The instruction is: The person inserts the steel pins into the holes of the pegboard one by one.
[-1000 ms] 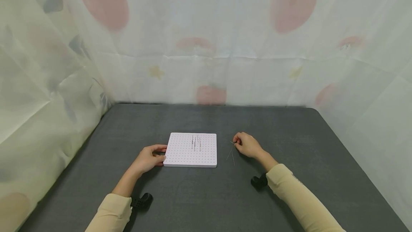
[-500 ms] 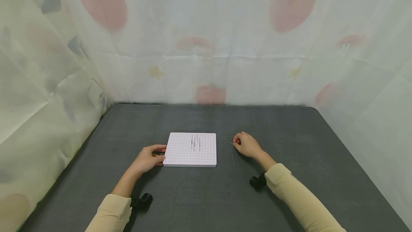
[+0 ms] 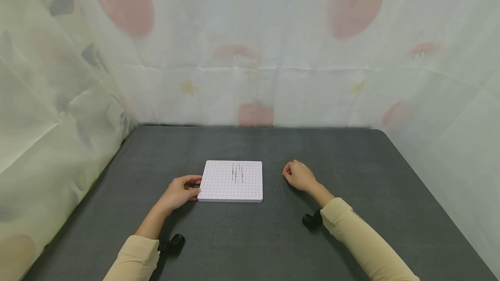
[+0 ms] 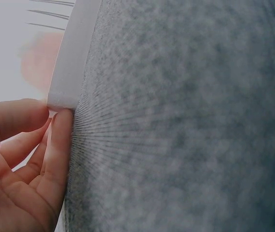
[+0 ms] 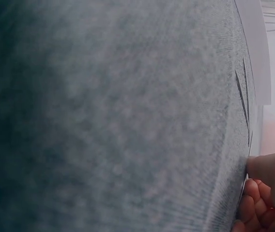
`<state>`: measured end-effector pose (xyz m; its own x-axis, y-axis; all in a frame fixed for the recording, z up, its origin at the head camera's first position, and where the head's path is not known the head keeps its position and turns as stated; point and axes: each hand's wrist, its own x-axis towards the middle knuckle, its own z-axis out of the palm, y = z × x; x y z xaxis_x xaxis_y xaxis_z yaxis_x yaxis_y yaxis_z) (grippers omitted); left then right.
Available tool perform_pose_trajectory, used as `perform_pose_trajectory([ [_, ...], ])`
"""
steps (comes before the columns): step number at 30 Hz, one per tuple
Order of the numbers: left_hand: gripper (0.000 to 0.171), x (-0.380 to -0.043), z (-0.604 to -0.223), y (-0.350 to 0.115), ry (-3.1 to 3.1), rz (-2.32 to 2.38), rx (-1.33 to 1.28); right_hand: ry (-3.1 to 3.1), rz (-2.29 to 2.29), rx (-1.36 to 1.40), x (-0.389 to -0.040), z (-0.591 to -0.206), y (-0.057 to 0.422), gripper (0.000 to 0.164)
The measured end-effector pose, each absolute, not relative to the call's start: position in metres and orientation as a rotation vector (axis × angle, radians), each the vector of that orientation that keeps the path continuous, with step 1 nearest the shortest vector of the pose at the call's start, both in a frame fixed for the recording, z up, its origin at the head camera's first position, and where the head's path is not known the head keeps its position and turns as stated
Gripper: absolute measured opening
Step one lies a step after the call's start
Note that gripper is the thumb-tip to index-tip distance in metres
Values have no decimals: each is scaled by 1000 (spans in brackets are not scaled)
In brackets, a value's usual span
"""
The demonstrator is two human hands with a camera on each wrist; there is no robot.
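A white perforated board (image 3: 230, 190) lies on the dark table, with several thin needle-like metal rods (image 3: 236, 174) standing upright in its holes. My left hand (image 3: 177, 193) holds the board's left edge, thumb near the front corner; in the left wrist view, the thumb and fingertips (image 4: 62, 116) meet the board's end. To the right of the board, my right hand (image 3: 300, 176) pinches one thin rod (image 3: 279, 174) that points left. Two more loose rods (image 3: 283, 191) lie crossed on the table just in front of it. In the right wrist view, the curled fingers (image 5: 256, 193) partly hide the held rod.
The dark grey table (image 3: 250, 242) reaches back to a white curtain (image 3: 304, 99) with fruit prints. Another curtain (image 3: 58, 142) hangs along the left side. Each wrist carries a black camera mount (image 3: 172, 244).
The rod in my right hand has turned slightly, from slanting to nearly level, and sticks out a little further left. My left hand and the board look unmoved.
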<state>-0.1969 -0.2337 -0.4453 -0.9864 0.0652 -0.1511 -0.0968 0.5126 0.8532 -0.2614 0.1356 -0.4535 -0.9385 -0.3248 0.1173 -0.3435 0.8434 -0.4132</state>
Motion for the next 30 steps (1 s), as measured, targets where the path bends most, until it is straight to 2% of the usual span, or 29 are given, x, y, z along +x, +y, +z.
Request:
perform_pose_trajectory([
  [30, 44, -200, -448, -236, 2592, 1480, -1, -2906, 824, 515, -269, -447, 122, 11],
])
